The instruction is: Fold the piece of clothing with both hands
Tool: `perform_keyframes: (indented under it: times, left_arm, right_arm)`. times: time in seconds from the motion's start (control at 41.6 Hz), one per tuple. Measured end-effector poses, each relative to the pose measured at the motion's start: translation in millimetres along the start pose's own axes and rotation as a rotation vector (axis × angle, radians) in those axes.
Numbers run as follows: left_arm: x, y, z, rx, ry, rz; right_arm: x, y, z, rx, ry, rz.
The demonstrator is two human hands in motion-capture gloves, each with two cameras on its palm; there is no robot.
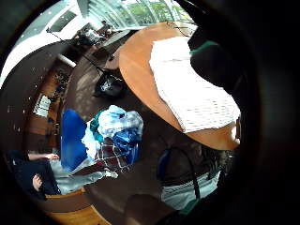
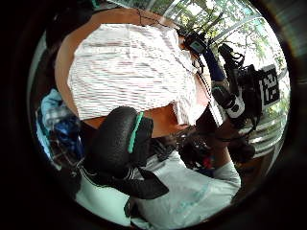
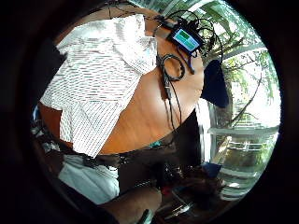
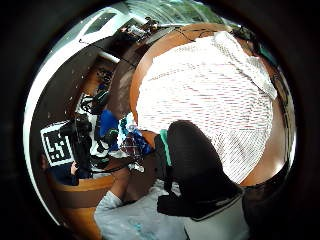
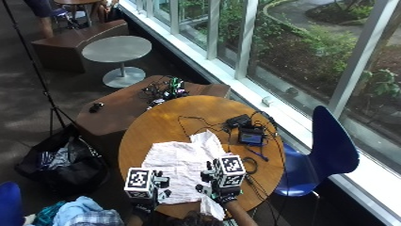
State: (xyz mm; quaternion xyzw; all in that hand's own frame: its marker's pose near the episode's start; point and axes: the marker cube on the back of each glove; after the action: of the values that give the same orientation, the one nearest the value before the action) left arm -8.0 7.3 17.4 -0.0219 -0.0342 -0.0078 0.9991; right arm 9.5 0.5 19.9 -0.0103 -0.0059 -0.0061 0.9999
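Outside view: white striped shirt [image 5: 181, 169] spread flat on round wooden table [image 5: 156, 127], near edge; left hand [image 5: 143, 207] and right hand [image 5: 224, 200] above near hem, fingers hidden, grip cannot tell. Palm views: shirt lying flat, one sleeve over table edge; nothing pinched visibly.

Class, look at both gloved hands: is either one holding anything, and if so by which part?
Neither appears to hold anything. The left hand and right hand hover above the near edge of the shirt on the table.

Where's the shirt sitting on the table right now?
In the outside view the white striped shirt lies flat on the round wooden table, near side, left of the cables.
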Motion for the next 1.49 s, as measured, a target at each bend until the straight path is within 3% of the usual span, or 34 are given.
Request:
perform_keyframes:
  times: [0.12,0.312,0.457,0.601,0.721,0.817,0.865,0.985,1.129,1.226,1.322,1.418,1.49]
  left_arm:
    - [-2,1,32,-0.045,-0.025,0.003]
    - [-16,14,80,-0.256,-0.039,-0.001]
    - [-22,14,102,-0.277,-0.012,0.033]
    - [-20,21,97,-0.213,-0.039,0.049]
    - [-18,19,100,-0.053,-0.07,0.106]
    - [-26,10,86,0.145,-0.192,0.12]
    - [-18,12,79,0.208,-0.169,0.132]
    - [-3,35,62,0.15,-0.048,0.18]
    - [-20,47,9,0.038,-0.033,0.211]
    - [-24,30,-34,0.021,-0.042,0.227]
    - [-31,-16,-50,-0.011,-0.095,0.192]
    - [-36,-71,-37,-0.119,-0.136,0.139]
    - [-38,-112,-3,-0.237,-0.165,0.089]
  right_arm:
    - [6,7,23,-0.061,-0.009,0.001]
    - [26,12,78,-0.247,-0.03,0.011]
    - [40,6,98,-0.277,-0.035,0.026]
    - [40,9,95,-0.253,-0.056,0.028]
    - [45,10,94,-0.143,-0.03,0.009]
    - [49,10,96,-0.079,0.034,-0.027]
    - [51,11,95,-0.045,0.074,-0.055]
    - [47,25,77,-0.062,0.116,-0.119]
    - [31,42,5,-0.185,0.012,-0.201]
    - [35,16,-31,-0.235,-0.072,-0.219]
    - [40,-36,-59,-0.245,-0.159,-0.19]
    - [43,-93,-65,-0.262,-0.224,-0.132]
    - [49,-142,-42,-0.319,-0.253,-0.063]
